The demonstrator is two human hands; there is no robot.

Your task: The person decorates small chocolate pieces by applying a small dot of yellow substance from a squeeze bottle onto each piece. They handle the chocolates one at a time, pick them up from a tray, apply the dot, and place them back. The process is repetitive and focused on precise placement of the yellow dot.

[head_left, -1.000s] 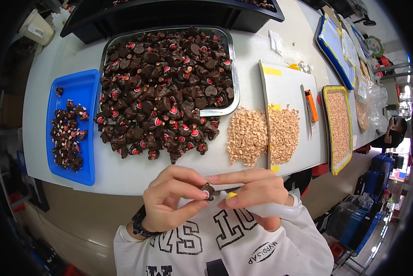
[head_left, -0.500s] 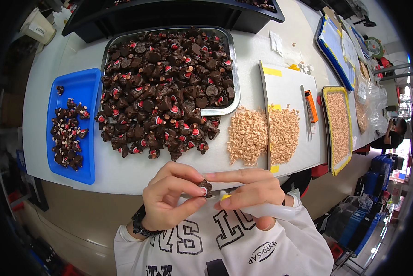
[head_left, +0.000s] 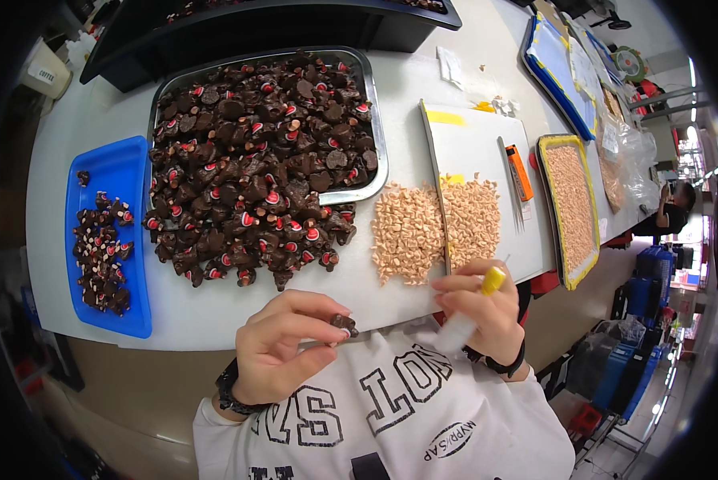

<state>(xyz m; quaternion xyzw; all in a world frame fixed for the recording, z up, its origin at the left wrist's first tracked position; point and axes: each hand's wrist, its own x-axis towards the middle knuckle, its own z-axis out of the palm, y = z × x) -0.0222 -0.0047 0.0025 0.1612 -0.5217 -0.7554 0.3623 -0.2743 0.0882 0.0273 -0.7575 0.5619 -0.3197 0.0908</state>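
Observation:
My left hand [head_left: 287, 348] pinches a small dark brown figure piece [head_left: 344, 325] between thumb and fingertips, above the table's near edge. In my right hand [head_left: 495, 316] is a translucent white squeeze bottle [head_left: 458, 330] with a yellow needle tip [head_left: 493, 280] pointing up and away. The fingertips of that hand are at the near edge of the small beige pieces [head_left: 409, 240]; blur hides whether they pinch one. Farther left lies a big heap of dark brown figure pieces [head_left: 247, 184] with red-and-white spots, spilling from a metal tray [head_left: 381, 152].
On the left, a blue tray [head_left: 140, 240] holds brown pieces with beige bits. A white board [head_left: 487, 132] bears beige pieces, an orange-handled tool [head_left: 519, 173] and tweezers [head_left: 509, 182]. A yellow-edged tray [head_left: 545, 160] of beige pieces stands right. Black bins [head_left: 255, 40] line the back.
My right hand has moved away from the left, right and forward to the beige pieces, carrying the bottle with its tip now up. My left hand still holds the brown piece. The view has shifted slightly.

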